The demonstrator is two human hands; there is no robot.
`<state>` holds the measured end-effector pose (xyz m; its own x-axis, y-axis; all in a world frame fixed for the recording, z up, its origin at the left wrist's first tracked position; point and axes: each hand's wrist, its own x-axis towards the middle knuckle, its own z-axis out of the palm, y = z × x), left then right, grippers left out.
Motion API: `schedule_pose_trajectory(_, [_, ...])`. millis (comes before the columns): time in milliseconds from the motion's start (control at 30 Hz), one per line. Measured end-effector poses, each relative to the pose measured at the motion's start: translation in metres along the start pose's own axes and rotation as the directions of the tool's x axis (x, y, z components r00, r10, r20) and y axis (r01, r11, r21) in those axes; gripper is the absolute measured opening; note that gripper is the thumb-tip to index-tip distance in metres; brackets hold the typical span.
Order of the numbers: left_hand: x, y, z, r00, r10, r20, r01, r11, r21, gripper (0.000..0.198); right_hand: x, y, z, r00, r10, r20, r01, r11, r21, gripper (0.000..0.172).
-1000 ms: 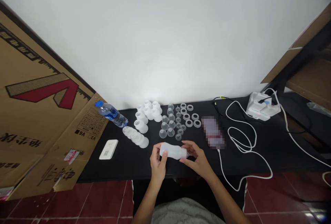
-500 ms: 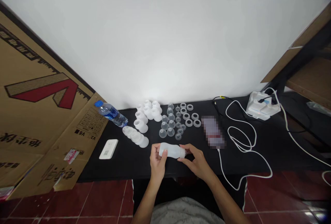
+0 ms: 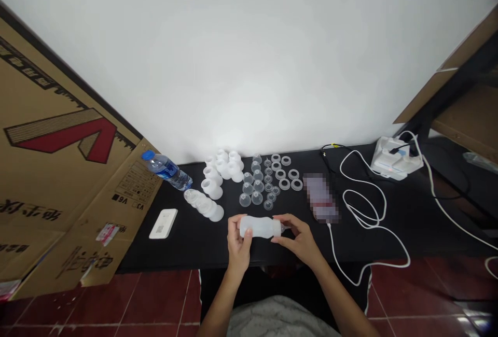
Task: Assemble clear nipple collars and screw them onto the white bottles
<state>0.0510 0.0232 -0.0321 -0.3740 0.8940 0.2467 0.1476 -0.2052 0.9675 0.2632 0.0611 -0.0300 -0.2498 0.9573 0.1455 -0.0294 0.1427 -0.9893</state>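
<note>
I hold a white translucent plastic bottle sideways over the front edge of the black table. My left hand grips its base end, fingers wrapped round it. My right hand pinches the neck end, where a small clear part sits. Behind the bottle lie more white bottles, a row of stacked bottles, clear domed caps, small clear teats and white rings.
A water bottle lies at the back left beside a big cardboard box. A white card-like device lies at the left. A phone, a looped white cable and a white charger are at the right.
The bottle and both hands have shifted only slightly; my right fingers have reset around the neck end. Nothing else on the table has moved.
</note>
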Motion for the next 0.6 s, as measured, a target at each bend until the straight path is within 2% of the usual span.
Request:
schedule_pose_trajectory(167, [0.0046, 0.0026, 0.0001, 0.997, -0.029, 0.076, 0.027, 0.999, 0.026, 0.052, 0.0001, 0.0008, -0.0017, 1.000, 0.008, -0.030, -0.005, 0.996, 0.086, 0.052])
schedule_pose_trajectory(367, [0.0062, -0.0005, 0.0009, 0.974, -0.128, 0.189, 0.136, 0.990, -0.028, 0.049, 0.0004, 0.0046, -0.0037, 0.999, 0.048, 0.001, -0.047, 0.976, 0.214, 0.045])
schedule_pose_trajectory(600, [0.0035, -0.0003, -0.0029, 0.974, -0.085, 0.212, 0.087, 0.996, -0.001, 0.045, -0.0001, 0.0003, -0.0061, 0.996, 0.093, 0.002, -0.092, 0.969, 0.228, 0.039])
